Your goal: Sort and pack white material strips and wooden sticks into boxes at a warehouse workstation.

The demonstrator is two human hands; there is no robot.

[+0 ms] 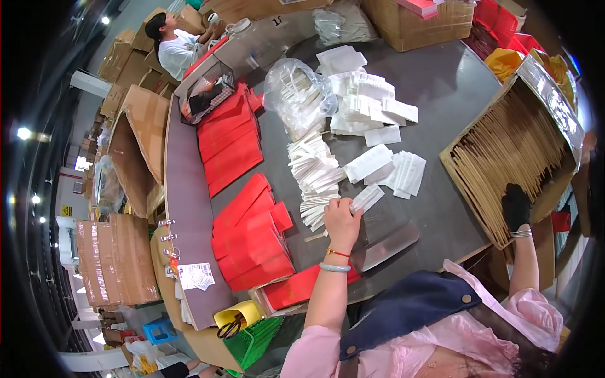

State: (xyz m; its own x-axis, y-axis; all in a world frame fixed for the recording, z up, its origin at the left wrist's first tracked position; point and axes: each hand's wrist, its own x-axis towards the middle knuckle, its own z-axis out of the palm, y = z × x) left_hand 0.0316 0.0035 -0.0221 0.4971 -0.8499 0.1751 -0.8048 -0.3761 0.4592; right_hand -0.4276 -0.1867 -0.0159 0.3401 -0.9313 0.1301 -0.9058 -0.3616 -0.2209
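Observation:
My left hand (342, 222) is closed, with a small white paper packet (368, 198) at its thumb and fingertips. Beside it on the grey table runs a long fanned row of white packets (313, 173). More white packets (404, 174) lie loose just beyond the held one. On the right, my right hand (517, 206) wears a black glove and rests against the edges of brown flat card pieces (504, 148). These stand packed upright in an open carton (467, 179). The dark glove blends its fingers together, so their grip is unclear.
Red paper envelopes (252, 242) lie in overlapping piles along the left. A clear plastic bag (296, 88) covers packets farther back. A metal strip (389, 246) lies near my left wrist. Scissors (230, 326) sit in a yellow holder at the front edge. Another person (179, 50) is at far left.

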